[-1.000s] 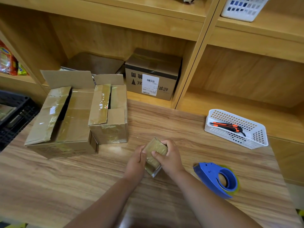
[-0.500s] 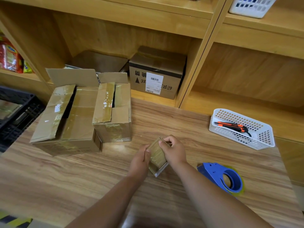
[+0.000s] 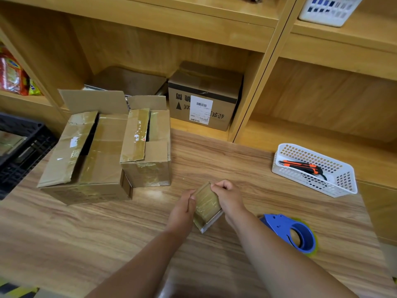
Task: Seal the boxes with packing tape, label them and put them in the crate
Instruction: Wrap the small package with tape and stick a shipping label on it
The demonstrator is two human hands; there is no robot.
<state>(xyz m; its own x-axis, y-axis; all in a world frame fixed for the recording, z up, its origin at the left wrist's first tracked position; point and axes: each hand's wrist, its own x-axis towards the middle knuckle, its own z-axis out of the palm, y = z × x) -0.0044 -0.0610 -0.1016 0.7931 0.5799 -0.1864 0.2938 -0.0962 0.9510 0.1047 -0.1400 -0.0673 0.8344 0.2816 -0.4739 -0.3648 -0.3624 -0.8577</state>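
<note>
Left hand (image 3: 182, 208) is gripping the left side of a small taped box (image 3: 207, 206), thumb lying along its upper edge. Right hand (image 3: 228, 200) is holding the box's far right corner, fingers curled over the top edge. I am seeing the small box held tilted between both hands, above the near middle of the wooden table (image 3: 86, 237); I cannot tell whether its lower corner is touching the wood. The box is looking wrapped all over in glossy brownish tape. Just right of the right forearm, a blue tape dispenser (image 3: 294, 232) is lying on the table. Farther right, at the table's back edge, a white basket (image 3: 309, 182) is sitting with an orange and black utility knife (image 3: 303, 166) inside. To the left of the hands, well apart from them, two cardboard boxes are standing side by side and touching: a large box (image 3: 94, 160) with its taped flaps partly up, and a medium box (image 3: 148, 151) with one flap lifting. A black crate (image 3: 12, 177) is showing at the far left edge, lower than the tabletop. Behind the table, a wooden shelf unit (image 3: 257, 100) is holding a closed carton (image 3: 204, 93) with a white barcode label (image 3: 200, 112) on its front. Red and yellow snack packets (image 3: 12, 76) are sitting on a shelf at far left.
</note>
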